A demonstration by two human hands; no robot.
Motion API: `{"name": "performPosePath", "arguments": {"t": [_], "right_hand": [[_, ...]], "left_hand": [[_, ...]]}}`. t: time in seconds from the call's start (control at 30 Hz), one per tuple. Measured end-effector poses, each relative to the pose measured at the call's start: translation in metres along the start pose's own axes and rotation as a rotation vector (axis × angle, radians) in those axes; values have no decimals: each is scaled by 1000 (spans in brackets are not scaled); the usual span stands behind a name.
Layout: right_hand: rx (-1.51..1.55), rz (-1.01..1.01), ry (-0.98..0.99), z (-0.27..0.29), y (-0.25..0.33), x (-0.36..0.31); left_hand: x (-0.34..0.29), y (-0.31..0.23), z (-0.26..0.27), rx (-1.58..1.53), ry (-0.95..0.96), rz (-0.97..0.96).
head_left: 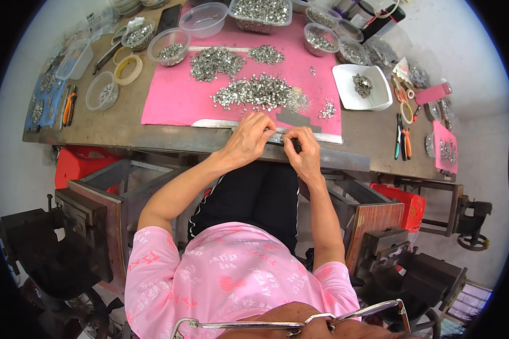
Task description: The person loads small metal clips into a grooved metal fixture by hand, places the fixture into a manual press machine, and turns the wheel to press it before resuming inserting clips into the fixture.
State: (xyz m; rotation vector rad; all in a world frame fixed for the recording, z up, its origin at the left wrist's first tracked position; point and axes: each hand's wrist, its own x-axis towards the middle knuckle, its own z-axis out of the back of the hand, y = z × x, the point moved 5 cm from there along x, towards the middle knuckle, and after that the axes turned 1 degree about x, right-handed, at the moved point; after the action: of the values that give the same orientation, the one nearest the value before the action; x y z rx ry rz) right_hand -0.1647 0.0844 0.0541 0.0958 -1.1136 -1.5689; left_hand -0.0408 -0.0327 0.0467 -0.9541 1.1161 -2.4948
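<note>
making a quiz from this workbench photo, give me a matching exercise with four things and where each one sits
Things:
1. white square dish
2. orange-handled pliers
3. rolls of tape
4. metal strip

Places:
A. far left of the table, by the blue mat
B. near edge of the pink mat, just left of the hands
C. right of the pink mat, holding a few small metal parts
D. left of the pink mat, between two clear bowls

Pairs: 1-C, 2-A, 3-D, 4-B
</note>
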Motion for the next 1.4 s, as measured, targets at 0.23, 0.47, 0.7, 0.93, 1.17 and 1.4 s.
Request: {"name": "performPosePath", "arguments": {"t": [0.23,0.47,0.7,0.93,1.17,1.4], "right_hand": [[-284,295,-43,-2,22,-5],[-94,94,-77,0,3,-8],[40,-37,-62,1,-1,-8],[52,-42,-25,2,-4,-7],[21,9,23,3,-2,-1],[-83,112,77,3,6,5]], "left_hand": [[-3,-2,-7,98,30,-68],[-4,-4,-8,144,35,-102],[-4,-6,-10,170,30,-117],[-12,-16,-8,262,-39,-208],[-14,-13,-8,233,-86,-28],[-20,-15,-9,214,-61,-78]]}}
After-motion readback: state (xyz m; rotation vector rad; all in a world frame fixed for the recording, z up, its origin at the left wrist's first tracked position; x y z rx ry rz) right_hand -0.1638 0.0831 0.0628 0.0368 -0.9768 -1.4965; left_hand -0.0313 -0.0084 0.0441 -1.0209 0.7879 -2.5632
